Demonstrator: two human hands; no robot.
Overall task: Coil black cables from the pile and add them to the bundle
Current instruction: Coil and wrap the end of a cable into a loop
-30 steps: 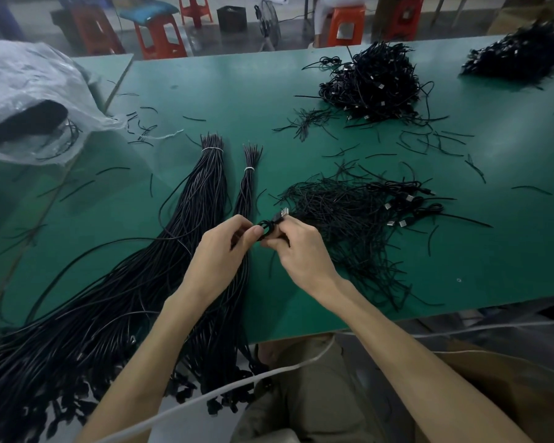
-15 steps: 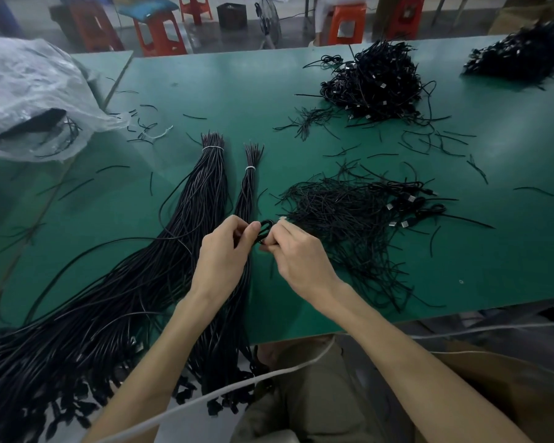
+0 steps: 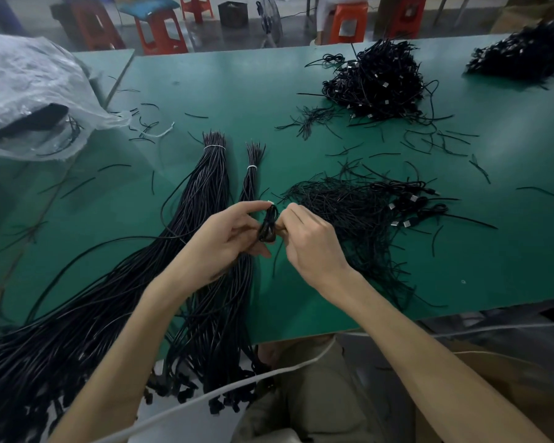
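A small coiled black cable (image 3: pixel 268 226) is held between both hands above the green table (image 3: pixel 224 100). My left hand (image 3: pixel 227 238) pinches the coil from the left with thumb and fingers. My right hand (image 3: pixel 311 241) pinches it from the right, and a loose tail hangs below the coil. Just right of the hands lies a loose pile of thin black ties and cables (image 3: pixel 359 212) with metal plugs. Under and left of my hands lie two long tied cable bundles, a thick bundle (image 3: pixel 202 187) and a thin bundle (image 3: pixel 250 183).
A large heap of coiled cables (image 3: pixel 378 81) sits at the back right, another heap (image 3: pixel 525 55) at the far right corner. A clear plastic bag (image 3: pixel 29 94) lies at the left. Short black ties are scattered over the table. Orange stools (image 3: pixel 160 30) stand beyond it.
The coil has turned more upright between my fingers and its metal plug no longer shows. Both hands stay close together at the same spot.
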